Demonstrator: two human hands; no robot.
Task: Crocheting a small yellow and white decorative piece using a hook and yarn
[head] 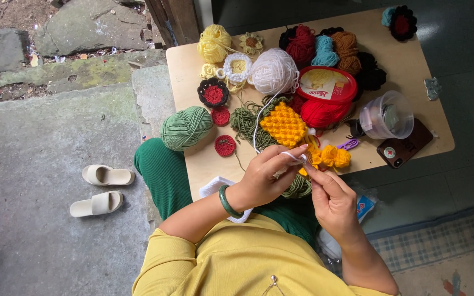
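At the near edge of the low wooden table (412, 71), close to the middle of the scene, we see both hands meeting over a small piece of crochet work (329, 158) in yellow and orange. This piece lies partly on the table edge, just beside the fingers. Our left hand (267, 178) is curled, not fully closed; its fingers pinch a strand of white yarn (259, 123), which runs over the forefinger and goes far to a white yarn ball (272, 71). A green bangle (227, 201) sits on this wrist. Our right hand (333, 200) is also half closed, its fingertips pressed together at the crochet work; we think it grips a hook, but the tool is too small for us to tell.

Just beyond the hands lies a yellow textured crochet square (283, 125), touching dark green yarn (245, 123). To the left, a light green yarn ball (186, 127) rests at the table edge, with small red crochet circles (225, 145) near it. Farther away we find a red tub with a lid (326, 85), a clear plastic container (388, 114), a phone (404, 147) and several other yarn balls (325, 46). On the ground at the far left stand two pale sandals (102, 189).
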